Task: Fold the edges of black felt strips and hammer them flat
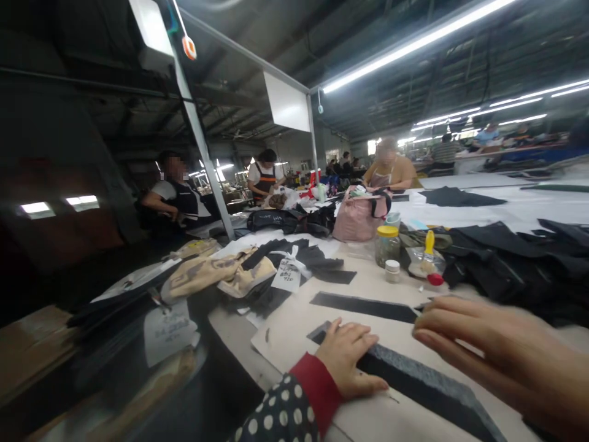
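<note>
My left hand (348, 358) lies flat, fingers spread, pressing on the near end of a long dark fabric strip (427, 388) that runs across a pale board (285, 331) on the table. My right hand (497, 353) hovers just above the strip's right part, fingers stretched out together, holding nothing I can see. A second dark strip (363, 307) lies flat on the board just beyond my hands.
A yellow-lidded jar (387, 244), a small white pot (392, 270) and a glue bottle (428, 245) stand behind the board. Black fabric piles (506, 258) lie right, tagged bundles (221, 273) left, a pink bag (356, 218) behind. Several other people work at far tables.
</note>
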The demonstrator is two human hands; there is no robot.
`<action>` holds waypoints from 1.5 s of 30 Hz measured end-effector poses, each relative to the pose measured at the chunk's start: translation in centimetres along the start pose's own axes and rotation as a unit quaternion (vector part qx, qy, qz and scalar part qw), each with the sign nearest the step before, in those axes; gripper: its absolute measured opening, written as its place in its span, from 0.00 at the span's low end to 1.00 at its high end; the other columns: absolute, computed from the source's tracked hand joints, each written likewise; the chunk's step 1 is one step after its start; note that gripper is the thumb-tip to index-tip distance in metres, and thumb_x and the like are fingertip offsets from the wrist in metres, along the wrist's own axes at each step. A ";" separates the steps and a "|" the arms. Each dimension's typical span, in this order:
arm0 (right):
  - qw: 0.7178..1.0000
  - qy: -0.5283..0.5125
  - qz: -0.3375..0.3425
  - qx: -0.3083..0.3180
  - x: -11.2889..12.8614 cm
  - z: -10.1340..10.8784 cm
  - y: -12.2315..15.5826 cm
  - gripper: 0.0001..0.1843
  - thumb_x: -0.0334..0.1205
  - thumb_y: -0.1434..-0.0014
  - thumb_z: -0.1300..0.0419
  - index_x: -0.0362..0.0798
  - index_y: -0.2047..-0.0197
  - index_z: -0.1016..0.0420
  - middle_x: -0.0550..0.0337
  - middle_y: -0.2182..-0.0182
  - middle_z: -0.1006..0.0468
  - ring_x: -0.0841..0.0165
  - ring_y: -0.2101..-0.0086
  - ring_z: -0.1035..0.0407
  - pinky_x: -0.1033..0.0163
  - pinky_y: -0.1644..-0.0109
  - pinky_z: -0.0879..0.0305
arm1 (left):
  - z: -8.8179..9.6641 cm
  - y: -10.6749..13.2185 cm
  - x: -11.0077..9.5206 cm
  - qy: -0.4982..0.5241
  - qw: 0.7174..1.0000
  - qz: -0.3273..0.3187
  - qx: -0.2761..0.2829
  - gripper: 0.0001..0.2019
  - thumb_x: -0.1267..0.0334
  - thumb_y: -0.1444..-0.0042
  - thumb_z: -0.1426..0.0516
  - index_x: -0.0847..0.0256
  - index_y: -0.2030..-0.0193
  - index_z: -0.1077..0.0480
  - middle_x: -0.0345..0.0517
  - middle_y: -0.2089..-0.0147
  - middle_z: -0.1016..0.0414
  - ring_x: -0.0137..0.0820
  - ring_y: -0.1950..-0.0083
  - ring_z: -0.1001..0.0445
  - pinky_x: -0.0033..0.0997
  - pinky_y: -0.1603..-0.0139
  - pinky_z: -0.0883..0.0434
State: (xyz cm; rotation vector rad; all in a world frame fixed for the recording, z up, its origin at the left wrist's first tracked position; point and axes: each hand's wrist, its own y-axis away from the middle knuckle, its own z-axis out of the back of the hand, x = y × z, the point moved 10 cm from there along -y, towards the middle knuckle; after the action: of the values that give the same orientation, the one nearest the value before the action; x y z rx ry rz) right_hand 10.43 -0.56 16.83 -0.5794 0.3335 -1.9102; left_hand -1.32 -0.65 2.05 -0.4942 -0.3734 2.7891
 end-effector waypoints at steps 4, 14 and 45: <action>0.989 0.001 -0.037 0.143 -2.2 -4.7 -1.1 0.16 0.50 0.41 0.55 0.54 0.64 0.29 0.60 0.68 0.27 0.69 0.68 0.34 0.65 0.65 0.38 | 0.4 -0.4 0.6 0.022 0.999 0.000 -0.031 0.19 0.55 0.49 0.46 0.57 0.50 0.37 0.46 0.48 0.34 0.35 0.46 0.39 0.44 0.42 0.48; 0.950 0.199 -0.120 0.211 -12.6 -12.0 -0.7 0.12 0.37 0.45 0.49 0.42 0.62 0.28 0.49 0.65 0.26 0.60 0.63 0.32 0.61 0.62 0.40 | 1.1 -0.9 0.5 0.042 0.997 -0.014 -0.067 0.10 0.68 0.47 0.49 0.60 0.59 0.32 0.45 0.58 0.30 0.32 0.55 0.35 0.35 0.51 0.38; 0.987 -0.023 0.107 0.120 2.3 -8.0 -2.2 0.15 0.33 0.42 0.54 0.53 0.66 0.27 0.57 0.69 0.30 0.69 0.68 0.38 0.63 0.65 0.43 | -2.0 -1.1 2.4 0.648 0.737 0.184 -0.056 0.33 0.39 0.52 0.54 0.70 0.57 0.31 0.48 0.72 0.32 0.24 0.78 0.38 0.22 0.80 0.43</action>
State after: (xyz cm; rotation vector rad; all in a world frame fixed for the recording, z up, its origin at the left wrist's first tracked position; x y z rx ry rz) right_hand 3.69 -2.07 11.66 -0.4097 0.1270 -1.6961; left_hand -2.46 1.53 -0.10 -2.4618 -0.0808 1.9484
